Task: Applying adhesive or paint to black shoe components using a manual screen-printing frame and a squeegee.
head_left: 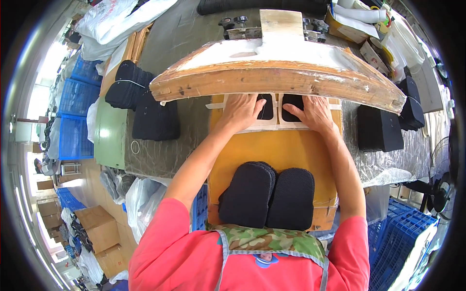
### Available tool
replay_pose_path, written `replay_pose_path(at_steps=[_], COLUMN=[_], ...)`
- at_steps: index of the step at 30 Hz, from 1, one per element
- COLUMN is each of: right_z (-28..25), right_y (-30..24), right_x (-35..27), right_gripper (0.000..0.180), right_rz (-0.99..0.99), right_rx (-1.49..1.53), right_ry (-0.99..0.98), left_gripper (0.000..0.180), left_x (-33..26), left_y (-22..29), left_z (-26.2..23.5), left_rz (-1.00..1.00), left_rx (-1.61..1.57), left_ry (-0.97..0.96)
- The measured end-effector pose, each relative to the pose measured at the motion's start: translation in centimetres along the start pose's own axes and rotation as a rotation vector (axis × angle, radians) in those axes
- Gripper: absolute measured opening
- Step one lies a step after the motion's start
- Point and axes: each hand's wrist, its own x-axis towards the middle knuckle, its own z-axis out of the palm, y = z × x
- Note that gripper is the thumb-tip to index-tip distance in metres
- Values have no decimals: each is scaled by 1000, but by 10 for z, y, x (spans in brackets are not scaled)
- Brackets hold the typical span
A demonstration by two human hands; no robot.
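Note:
My left hand (241,111) lies flat at the left edge of a black fabric piece (265,110), its thumb stretched over it. At the right, my right hand (316,112) rests the same way on a second black piece (290,112). Both pieces sit inside cut-outs of a pale template (275,123) on an orange-yellow board (272,148). Above my fingers a wooden frame (276,81), like a printing screen, stands tilted up and hides my fingertips. Nearer to me, two stacks of rounded black pieces, the left stack (246,194) and the right stack (292,199), lie on the board.
Black stacks stand on the table, a left stack (155,116) beside a tied bundle (127,86), and a right stack (379,128) beside another tied bundle (411,102). Knobbed clamps (240,26) hold the frame's back. Blue crates (395,242) and a fan (439,189) are at right.

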Motion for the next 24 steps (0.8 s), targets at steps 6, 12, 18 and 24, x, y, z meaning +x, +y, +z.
replay_pose_path(at_steps=[6,12,18,24], right_z=[0,3,9,1], right_y=[0,3,3,1], right_x=[1,0,0,0], right_gripper=[74,74,70,68], right_rz=[-45,65,0,59], right_rx=[-28,61,-23,-35], right_ry=[26,-9,86,-58], left_gripper=[50,38,35,40], left_x=[3,21,15,14], left_y=[-10,-21,-19,-16], left_z=[-1,3,-3,-5], left_rz=[173,59,89,38], left_rx=[33,-134,-89,-117], left_ry=[112,189,165,202])
